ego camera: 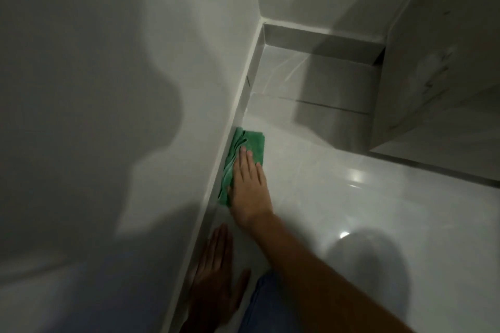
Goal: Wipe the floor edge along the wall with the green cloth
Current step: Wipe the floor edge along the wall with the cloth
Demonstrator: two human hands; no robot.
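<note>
A crumpled green cloth (251, 144) lies on the glossy white floor, tight against the skirting (244, 105) at the foot of the white wall. My right hand (250, 186) lies flat on the cloth with fingers together, pressing it down; the cloth's near part is hidden under my palm. My left hand (216, 273) rests flat on the floor in shadow, closer to me and beside the same skirting, fingers spread, holding nothing.
The white wall (121, 89) fills the left side. The skirting runs to a corner (263, 21) at the back. A pale cabinet (438, 76) stands at the right, raised above the floor. My blue-trousered knee (267, 305) is at the bottom.
</note>
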